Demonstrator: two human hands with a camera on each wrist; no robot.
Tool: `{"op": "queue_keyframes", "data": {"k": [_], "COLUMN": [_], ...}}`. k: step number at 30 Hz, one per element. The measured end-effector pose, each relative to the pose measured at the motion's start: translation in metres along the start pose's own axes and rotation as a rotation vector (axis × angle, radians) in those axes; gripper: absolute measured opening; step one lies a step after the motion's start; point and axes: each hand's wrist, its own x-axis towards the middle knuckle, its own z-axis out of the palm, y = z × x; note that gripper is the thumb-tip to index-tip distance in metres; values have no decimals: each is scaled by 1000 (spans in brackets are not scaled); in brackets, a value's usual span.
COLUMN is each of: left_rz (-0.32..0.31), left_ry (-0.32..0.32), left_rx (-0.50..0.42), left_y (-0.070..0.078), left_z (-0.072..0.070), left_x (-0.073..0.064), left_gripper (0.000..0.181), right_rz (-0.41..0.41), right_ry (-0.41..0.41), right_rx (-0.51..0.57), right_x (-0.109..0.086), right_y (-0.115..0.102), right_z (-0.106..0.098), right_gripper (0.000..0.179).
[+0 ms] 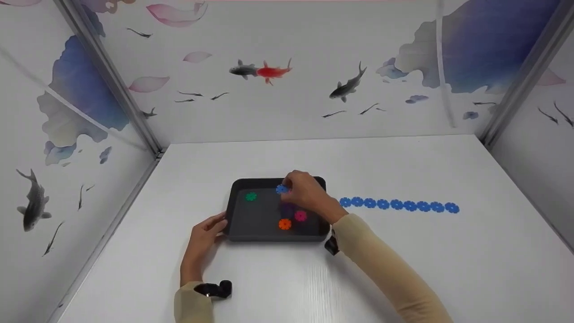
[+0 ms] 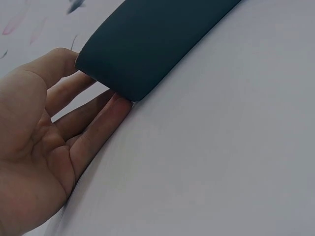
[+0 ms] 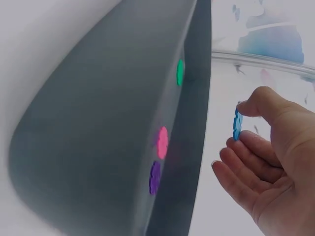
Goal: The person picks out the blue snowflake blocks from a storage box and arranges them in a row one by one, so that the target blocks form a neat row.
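My right hand (image 1: 307,190) pinches a blue flower-shaped disc (image 3: 237,124) between thumb and fingertip, above the far right part of a dark grey tray (image 1: 255,231). My left hand (image 1: 204,235) holds the tray at its near left side; the left wrist view has the thumb at the rim and fingers at the lower corner (image 2: 133,93). Inside the tray lie a green disc (image 1: 250,196), an orange disc (image 1: 284,224) and a pink disc (image 1: 301,216). A purple disc (image 3: 155,178) shows in the right wrist view. The right hand and forearm hide part of the tray.
Right of the tray, several blue discs (image 1: 397,204) form a nearly straight row on the white table (image 1: 278,278). Printed white panels (image 1: 305,112) with fish and petals stand behind and at both sides. The right forearm passes close by the tray's right rim.
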Motion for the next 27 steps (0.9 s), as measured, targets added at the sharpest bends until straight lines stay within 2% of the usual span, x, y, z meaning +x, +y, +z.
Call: {"op": "queue_keyframes", "data": {"k": [9,16,25,27], "left_rz": [-4,-3,-9,-8], "left_ry": [5,1,18,13], "left_rx": [32,12,36,41], "left_y": [0,0,-3,-3], "left_z": [-2,-2,-1,-1], "left_x": [-2,-2,0,1], "left_gripper": [42,42,41,42], "right_rz": [-11,-20,-164,-176], "right_ry": [43,100,219,241], "right_rx": [24,46,54,48], "right_x": [-23,-46,-78,-85], "right_y": [13,22,40,45], "right_z": [-19,-37,-62,-68], "right_gripper": [32,30,27,28]}}
